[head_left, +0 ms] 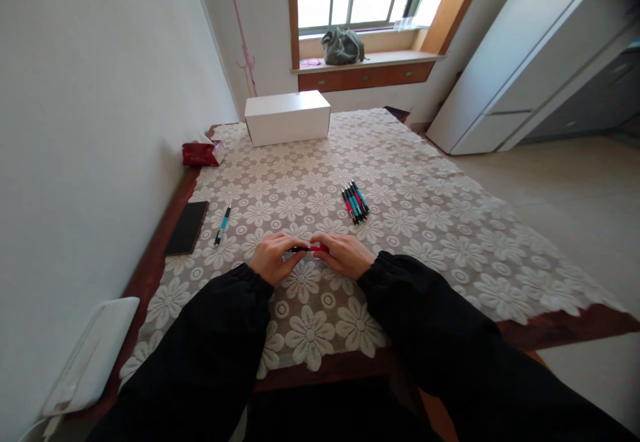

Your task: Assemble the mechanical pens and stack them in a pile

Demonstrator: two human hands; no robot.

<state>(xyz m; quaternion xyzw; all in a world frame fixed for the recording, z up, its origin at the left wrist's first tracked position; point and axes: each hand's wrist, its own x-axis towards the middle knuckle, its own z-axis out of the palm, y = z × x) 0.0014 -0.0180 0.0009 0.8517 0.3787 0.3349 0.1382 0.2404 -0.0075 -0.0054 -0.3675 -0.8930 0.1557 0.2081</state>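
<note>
Between my two hands lies a red and black pen (316,249), held level just above the lace tablecloth (310,332). My left hand (276,255) pinches its black end. On the red end, the fingers of my right hand (346,254) are closed. Parts of the pen are hidden by my fingers. Ahead and to the right, several red, blue and black pens (355,202) lie side by side in a bunch. A single blue and black pen (223,226) rests to the left of my left hand, beside a dark notebook (187,229).
A white box (288,119) stands at the table's far end. Near the left wall sits a red packet (201,154). A white power strip-like device (95,352) with a cable is at the near left corner. Beyond are a grey bag (343,47) on the windowsill and a white fridge (515,69).
</note>
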